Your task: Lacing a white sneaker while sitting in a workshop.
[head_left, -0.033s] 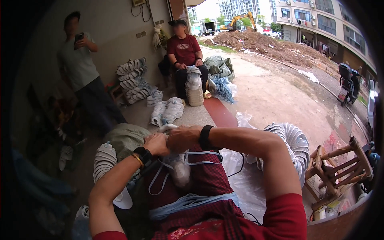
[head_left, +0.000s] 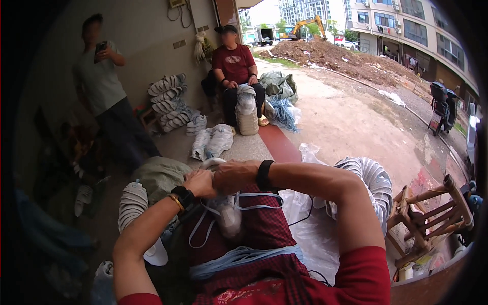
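Two hands, both mine, meet over my lap. Left hand: black watch and a gold bangle at the wrist, fingers closed on the top of a white mesh bundle. Right hand: black wristband, fist shut over the same bundle's upper end, knuckles touching the left hand. The bundle hangs down from the two fists onto the dark red checked cloth across my knees. Pale blue straps loop out from beneath the hands; a bunch of blue cords lies across the cloth's near edge. One ribbed white roll stands by my left forearm, clear plastic sheet at the cloth's right edge, wooden stool well apart to the right.
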### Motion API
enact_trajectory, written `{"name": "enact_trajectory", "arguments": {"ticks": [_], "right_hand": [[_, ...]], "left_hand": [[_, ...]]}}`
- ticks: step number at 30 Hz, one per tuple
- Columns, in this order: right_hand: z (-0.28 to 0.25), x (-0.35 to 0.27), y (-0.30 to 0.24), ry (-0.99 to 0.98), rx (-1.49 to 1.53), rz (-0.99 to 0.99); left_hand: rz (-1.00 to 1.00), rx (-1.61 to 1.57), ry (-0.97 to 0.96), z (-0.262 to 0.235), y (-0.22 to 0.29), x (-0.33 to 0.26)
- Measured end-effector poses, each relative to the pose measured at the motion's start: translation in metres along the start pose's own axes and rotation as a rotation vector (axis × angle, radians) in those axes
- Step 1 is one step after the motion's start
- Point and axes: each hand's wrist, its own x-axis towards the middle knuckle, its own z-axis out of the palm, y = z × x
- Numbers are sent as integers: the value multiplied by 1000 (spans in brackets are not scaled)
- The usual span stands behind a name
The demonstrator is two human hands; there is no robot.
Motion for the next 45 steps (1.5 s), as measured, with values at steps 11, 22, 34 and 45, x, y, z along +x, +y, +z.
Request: {"name": "enact_trajectory", "arguments": {"ticks": [11, 22, 34, 45], "right_hand": [[-35, -20, -1, 657, 1009, 462], [-132, -13, -45, 744, 350, 177], [-16, -24, -44, 364, 796, 508], [-39, -175, 54, 745, 1118, 731]], "left_hand": [[351, -1122, 97, -59, 25, -45], [408, -1360, 123, -86, 22, -42], [298, -1701, 244, -70, 19, -37], [-412, -2073, 740, 67, -209, -87]]}}
